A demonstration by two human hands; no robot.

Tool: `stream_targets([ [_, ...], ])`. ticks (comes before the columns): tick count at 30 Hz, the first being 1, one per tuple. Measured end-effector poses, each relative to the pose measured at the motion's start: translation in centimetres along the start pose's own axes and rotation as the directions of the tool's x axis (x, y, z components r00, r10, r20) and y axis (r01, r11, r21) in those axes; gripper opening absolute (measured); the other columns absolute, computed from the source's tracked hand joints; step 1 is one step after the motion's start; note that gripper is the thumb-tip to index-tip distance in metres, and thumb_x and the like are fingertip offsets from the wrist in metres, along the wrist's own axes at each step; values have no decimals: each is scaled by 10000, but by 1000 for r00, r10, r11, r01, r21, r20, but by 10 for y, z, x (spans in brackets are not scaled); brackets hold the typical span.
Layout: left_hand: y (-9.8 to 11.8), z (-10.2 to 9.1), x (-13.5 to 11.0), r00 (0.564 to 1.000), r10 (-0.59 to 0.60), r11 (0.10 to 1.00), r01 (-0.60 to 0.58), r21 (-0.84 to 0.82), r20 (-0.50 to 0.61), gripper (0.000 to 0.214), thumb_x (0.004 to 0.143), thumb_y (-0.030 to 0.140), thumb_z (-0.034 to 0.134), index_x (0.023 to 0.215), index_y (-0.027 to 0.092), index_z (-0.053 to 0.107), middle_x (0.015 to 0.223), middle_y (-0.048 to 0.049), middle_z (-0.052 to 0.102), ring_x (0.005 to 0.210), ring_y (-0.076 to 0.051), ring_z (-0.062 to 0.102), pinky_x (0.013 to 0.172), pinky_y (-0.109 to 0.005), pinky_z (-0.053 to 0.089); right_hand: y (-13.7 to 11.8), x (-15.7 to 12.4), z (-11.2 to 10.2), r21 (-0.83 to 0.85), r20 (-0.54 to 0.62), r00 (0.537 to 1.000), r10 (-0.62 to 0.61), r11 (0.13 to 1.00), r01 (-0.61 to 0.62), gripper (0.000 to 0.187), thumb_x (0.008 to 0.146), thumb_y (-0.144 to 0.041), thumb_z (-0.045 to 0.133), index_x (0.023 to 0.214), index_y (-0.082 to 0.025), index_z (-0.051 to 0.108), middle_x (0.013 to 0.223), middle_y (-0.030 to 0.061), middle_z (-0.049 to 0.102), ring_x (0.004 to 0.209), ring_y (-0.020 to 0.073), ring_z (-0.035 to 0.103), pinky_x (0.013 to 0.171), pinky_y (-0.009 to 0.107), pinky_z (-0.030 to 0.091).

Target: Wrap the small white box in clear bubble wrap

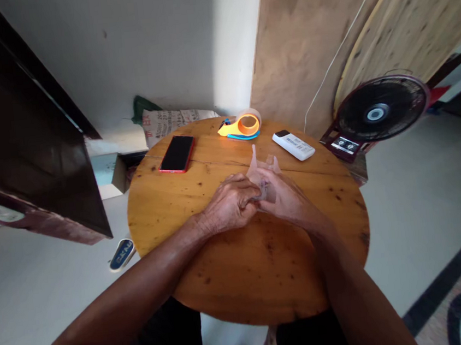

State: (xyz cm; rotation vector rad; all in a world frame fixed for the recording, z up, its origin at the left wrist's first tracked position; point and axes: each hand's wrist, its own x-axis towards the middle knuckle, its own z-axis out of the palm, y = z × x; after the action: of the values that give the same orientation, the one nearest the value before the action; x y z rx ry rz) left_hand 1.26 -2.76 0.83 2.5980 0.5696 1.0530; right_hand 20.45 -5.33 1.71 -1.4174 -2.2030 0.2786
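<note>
"What are the hands busy with?"

"Over the round wooden worktop [242, 281], the left hand [231, 202] and the right hand [286, 197] come together on some thin translucent plastic [253, 165], nearer the person than the yellow tape dispenser [232, 129]. Two points of it stick up."

"And what's around the dispenser?"

"Left of it and a little nearer, a smartphone [177, 153] in a red case, dark screen up. Right of it, also a bit nearer, a white block [293, 145] with a dark end; its print is too small to read."

"Further out?"

"Behind the dispenser to the left, a printed sack [173, 121]. Well to its right, an electric fan [376, 113]. Far left and nearer, a slipper [121, 255]."
</note>
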Motion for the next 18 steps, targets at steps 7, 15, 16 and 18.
stream_targets([
  [7, -4, 3, 0, 998, 64, 998, -64, -21, -12, 247, 789, 116, 471, 917, 173, 675, 942, -77, 689, 971, -199, 589, 877, -361, 463, 4, -2, -8, 44, 35, 999, 13, 999, -14, 778, 707, -403, 716, 1389, -253, 373, 1245, 112, 582, 1133, 313, 546, 920, 475, 442],
  [15, -10, 10, -2, 998, 66, 998, -66, 0, -20, 243, 819, 127, 477, 963, 160, 670, 985, -89, 643, 956, -182, 562, 880, -334, 474, 15, -13, -24, 55, -3, 989, 151, 987, -151, 495, 772, -344, 622, 1241, -230, 514, 1141, 93, 636, 1038, 281, 597, 872, 439, 471],
  [16, -10, 11, -2, 998, 64, 998, -64, 1, -23, 244, 817, 124, 479, 965, 159, 670, 995, -92, 642, 967, -185, 559, 890, -340, 472, 16, -15, -26, 33, -18, 986, 165, 986, -164, 452, 775, -328, 609, 1209, -228, 534, 1128, 91, 642, 1019, 279, 601, 857, 432, 474],
  [18, -9, 12, -2, 997, 65, 998, -64, 8, -30, 246, 809, 118, 483, 965, 155, 669, 1028, -98, 644, 995, -196, 554, 911, -356, 468, 16, -20, -27, -9, -39, 975, 220, 975, -221, 370, 782, -301, 576, 1142, -218, 569, 1067, 88, 662, 949, 270, 617, 807, 412, 482],
])
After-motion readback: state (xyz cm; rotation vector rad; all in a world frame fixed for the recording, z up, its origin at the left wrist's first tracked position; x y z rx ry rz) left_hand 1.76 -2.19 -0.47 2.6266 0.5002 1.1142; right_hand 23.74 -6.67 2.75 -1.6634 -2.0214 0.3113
